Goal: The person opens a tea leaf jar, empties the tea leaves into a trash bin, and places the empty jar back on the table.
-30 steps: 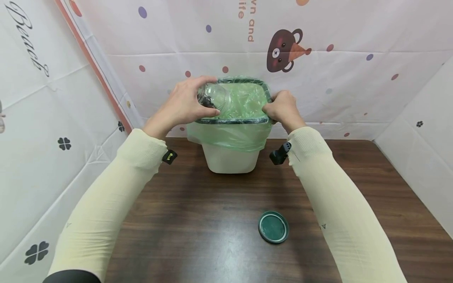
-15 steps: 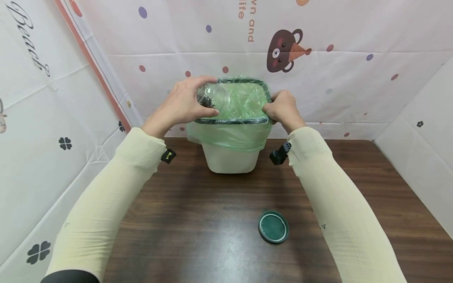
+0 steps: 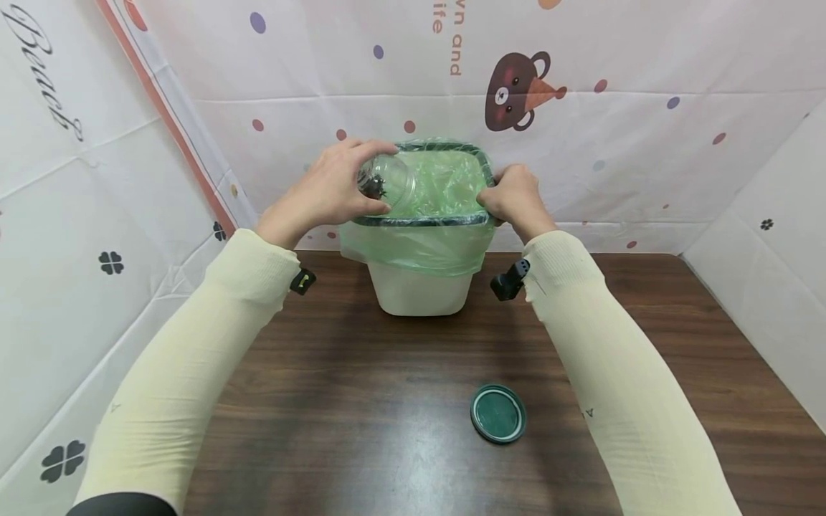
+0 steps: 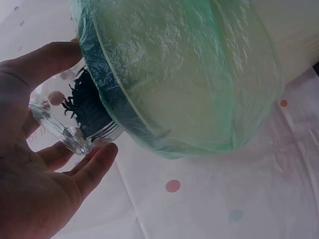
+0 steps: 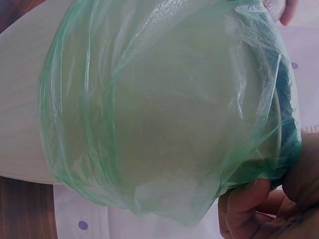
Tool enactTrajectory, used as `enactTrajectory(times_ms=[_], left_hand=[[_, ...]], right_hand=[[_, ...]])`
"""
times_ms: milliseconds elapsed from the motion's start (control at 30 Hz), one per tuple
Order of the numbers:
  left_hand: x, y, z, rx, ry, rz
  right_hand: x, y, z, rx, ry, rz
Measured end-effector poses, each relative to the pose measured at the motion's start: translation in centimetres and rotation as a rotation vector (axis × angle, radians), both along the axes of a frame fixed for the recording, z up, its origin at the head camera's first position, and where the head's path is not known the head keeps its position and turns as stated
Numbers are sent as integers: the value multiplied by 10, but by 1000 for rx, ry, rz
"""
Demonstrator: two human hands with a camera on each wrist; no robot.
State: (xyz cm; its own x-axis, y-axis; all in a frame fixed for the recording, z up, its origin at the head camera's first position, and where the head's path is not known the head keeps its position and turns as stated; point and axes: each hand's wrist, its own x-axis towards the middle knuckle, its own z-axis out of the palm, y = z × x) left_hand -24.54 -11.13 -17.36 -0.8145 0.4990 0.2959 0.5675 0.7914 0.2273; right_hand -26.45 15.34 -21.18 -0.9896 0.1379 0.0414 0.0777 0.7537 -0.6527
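My left hand [image 3: 335, 185] grips a clear glass jar [image 3: 391, 178], thumb on the near side and fingers on the far side. The jar lies tipped at the left rim of a bin, its mouth toward the bin's inside. A clump of dark, stringy bits [image 4: 89, 107] sits within the jar. The pale bin [image 3: 422, 290] stands upright, lined with a thin green bag [image 3: 419, 247] folded over its dark rim. At the right rim, my right hand [image 3: 516, 201] holds the edge through the bag, fingers curled beneath it in the right wrist view.
A dark green round lid [image 3: 498, 414] lies on the brown wooden table [image 3: 361, 401] in front of the bin, right of the middle. Behind the bin hangs a white printed cloth [image 3: 290, 64], with more cloth at both sides.
My left hand and the jar have shifted slightly left, and the jar's angle has changed a little. The dark bits inside look differently bunched. My right hand stays on the rim.
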Motion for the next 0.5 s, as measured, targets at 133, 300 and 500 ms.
enactTrajectory(times_ms=[133,300,500], left_hand=[[-1,0,0,-13,-3,-19],[-1,1,1,-17,6,-31],[0,1,2,-39,-6,-54]], right_hand=[[1,0,0,0,0,4],[1,0,0,-5,-2,3],[1,0,0,-6,-2,3]])
